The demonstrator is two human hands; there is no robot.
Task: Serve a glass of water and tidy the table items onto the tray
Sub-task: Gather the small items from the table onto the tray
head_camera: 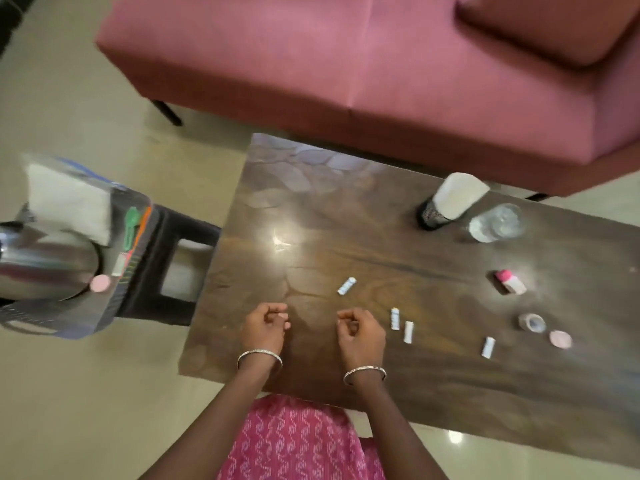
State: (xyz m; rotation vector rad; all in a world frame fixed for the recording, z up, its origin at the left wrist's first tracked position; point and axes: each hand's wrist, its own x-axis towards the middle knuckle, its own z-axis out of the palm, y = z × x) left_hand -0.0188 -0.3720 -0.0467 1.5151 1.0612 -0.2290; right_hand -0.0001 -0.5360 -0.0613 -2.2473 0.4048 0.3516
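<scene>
Four small white packets [347, 285] lie scattered on the worktop [311, 220], one ahead of my right hand [360, 332] and three off to its right, and that scatter is my main worry: flat, light things like these look easy to pinch badly and flick off the edge. My left hand [265, 323] and my right both hover above the near edge with fingers curled loosely inward; whether they hold anything small I cannot tell.

The glass of water [496, 223] stands at the far right, just beside a black mesh holder [433, 213] with white paper in it. A careless reach across for the pink-capped bottle [509, 281], tape roll [531, 322] or pink disc [560, 339] could knock it over.

The tray [114, 271] sits off the worktop to my left, already crowded by a steel jug [45, 265], so packets dropped in hastily may slide out.
</scene>
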